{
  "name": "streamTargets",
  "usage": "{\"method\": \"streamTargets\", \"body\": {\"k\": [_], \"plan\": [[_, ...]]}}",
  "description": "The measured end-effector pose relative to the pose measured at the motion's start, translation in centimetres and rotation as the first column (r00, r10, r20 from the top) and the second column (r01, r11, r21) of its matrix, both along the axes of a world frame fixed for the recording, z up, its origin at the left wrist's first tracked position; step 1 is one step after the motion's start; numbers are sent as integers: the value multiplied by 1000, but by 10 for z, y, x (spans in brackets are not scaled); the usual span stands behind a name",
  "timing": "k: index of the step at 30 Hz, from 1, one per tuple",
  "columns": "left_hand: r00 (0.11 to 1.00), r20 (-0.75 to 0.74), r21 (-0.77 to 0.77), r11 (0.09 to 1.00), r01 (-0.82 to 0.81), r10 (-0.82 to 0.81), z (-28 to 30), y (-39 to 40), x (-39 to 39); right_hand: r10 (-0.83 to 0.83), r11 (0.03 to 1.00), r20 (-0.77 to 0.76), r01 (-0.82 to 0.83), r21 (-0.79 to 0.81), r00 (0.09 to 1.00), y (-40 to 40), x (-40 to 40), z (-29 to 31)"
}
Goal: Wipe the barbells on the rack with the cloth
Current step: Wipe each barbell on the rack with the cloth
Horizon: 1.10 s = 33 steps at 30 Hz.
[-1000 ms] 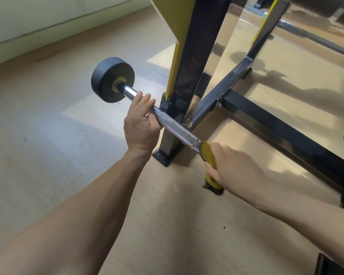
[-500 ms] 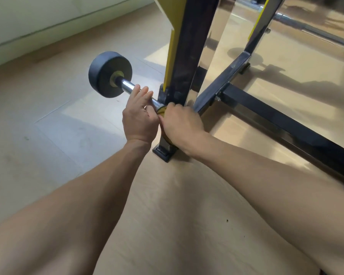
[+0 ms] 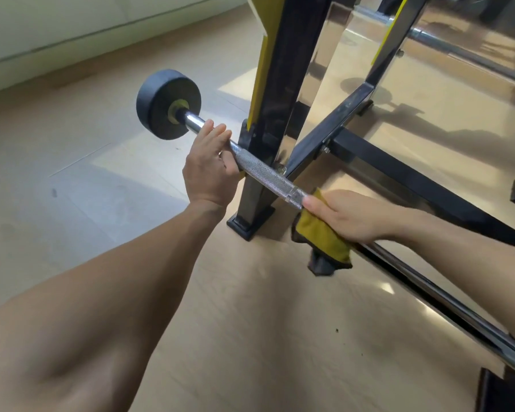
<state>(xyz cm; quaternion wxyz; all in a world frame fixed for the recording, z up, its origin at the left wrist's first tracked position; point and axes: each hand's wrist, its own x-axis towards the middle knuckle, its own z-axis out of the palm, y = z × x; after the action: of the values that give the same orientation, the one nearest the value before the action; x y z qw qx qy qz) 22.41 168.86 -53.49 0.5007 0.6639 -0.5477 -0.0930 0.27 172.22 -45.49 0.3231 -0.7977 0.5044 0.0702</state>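
Barbell: lay low across the rack, near the floor. Left hand curled round the shaft, apparently to steady it. Right hand clamped the yellow cloth around the bar for wiping.

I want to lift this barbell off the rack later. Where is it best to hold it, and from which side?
Probably grip the barbell on its knurled middle section, coming from above with fingers curling under. The rough knurling resists slipping, unlike the smooth chrome near the black weight. The left hand already holds beside it; the right hand wraps the cloth round the bar.
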Motion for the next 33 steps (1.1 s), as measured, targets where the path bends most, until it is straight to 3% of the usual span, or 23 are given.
{"method": "streamTargets", "body": {"k": [3,5,10,13,16,19,24,26,28,30,33], "plan": [[1000,0,-22,1000,7,-7,-1,-1,0,-212,971,191,186,147,958,-35,37,-11],[1000,19,-33,999,13,-13,-3,-2,3,-289,944,195,245,222,937,-56,57,-14],[997,78,-64,998,28,-23,-5,-3,7,-299,890,303,150,431,905,-43,22,-23],[995,99,-85,996,31,-23,-6,-4,8,-152,838,214,11,546,965,-25,-23,-7],[995,104,-119,993,21,-8,-7,-6,8,-120,816,90,47,576,989,-4,-45,7],[997,70,-134,991,-10,20,-8,-8,5,-136,878,102,72,473,985,-2,-26,7],[1000,10,-117,993,-5,7,-6,-5,2,-325,907,162,258,332,932,-52,59,-3],[1000,7,-112,994,15,-14,-6,-3,3,-263,956,153,236,173,953,-64,89,-7],[1000,14,-108,994,28,-27,-5,-3,4,-78,991,72,86,-106,994,-59,99,-12],[999,16,-104,994,34,-33,-4,-1,4,59,927,-69,-80,-366,996,-44,92,-19],[999,48,-82,996,29,-26,-4,-1,5,15,818,-188,-120,-562,982,-17,73,-35]]}}
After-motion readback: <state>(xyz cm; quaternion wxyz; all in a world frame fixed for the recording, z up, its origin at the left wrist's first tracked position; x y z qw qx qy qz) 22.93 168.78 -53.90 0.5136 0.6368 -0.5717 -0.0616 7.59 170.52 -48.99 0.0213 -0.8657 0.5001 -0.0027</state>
